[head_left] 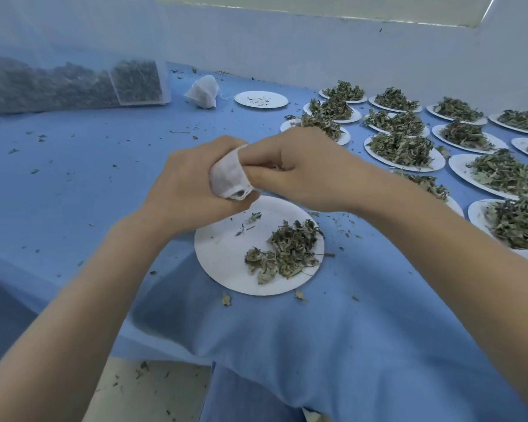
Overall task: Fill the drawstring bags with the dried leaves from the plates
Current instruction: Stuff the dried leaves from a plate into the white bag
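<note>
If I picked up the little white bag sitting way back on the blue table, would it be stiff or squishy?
Probably squishy: the white bag looks like thin cloth, slumped and wrinkled on the blue table. Likely light too, since dried leaves like those on the near plate are crumbly flakes. It shouldn't roll; it sits flat.

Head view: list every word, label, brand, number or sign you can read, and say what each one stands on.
None: no readable text shows anywhere in this view.
Small white cloth drawstring bag gripped in the left hand: plain, no print.
Round white paper plate under the hands: blank.
Clear plastic bin of dried leaves at the back: no label visible.
</note>
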### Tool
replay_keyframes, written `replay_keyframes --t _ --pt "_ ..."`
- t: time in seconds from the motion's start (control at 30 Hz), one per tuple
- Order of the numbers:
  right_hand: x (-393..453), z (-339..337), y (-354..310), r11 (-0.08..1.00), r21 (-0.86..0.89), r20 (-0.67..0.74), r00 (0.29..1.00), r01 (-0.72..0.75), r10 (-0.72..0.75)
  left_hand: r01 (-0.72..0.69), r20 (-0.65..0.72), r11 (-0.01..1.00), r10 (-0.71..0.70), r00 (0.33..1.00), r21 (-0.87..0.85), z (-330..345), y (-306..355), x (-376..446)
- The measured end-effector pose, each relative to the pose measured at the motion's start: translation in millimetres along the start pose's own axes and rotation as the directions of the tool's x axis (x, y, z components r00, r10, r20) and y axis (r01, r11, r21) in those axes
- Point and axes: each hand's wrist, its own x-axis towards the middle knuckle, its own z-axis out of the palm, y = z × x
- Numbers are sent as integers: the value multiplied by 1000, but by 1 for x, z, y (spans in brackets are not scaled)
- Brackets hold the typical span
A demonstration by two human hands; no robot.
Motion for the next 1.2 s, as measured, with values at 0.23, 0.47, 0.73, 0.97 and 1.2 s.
replay_keyframes --t 0.23,0.47,0.73,0.97,1.2 --pt "-34 -3 19 988 148 -135 988 -54 75 39 118 981 -62 991 190 -9 -9 -7" --pt "-45 8 39 927 -289 247 917 -239 313 65 163 985 -91 982 159 1 -9 -16" --pt "-34 30 41 947 -262 149 962 -184 228 56 164 985 -83 983 165 3 -11 -15" --pt "-34 17 38 964 -71 11 966 -256 257 70 159 986 -95 983 154 3 -16 -14" --pt "-31 -2 28 958 199 -147 960 -206 237 50 158 985 -77 984 166 4 -13 -9"
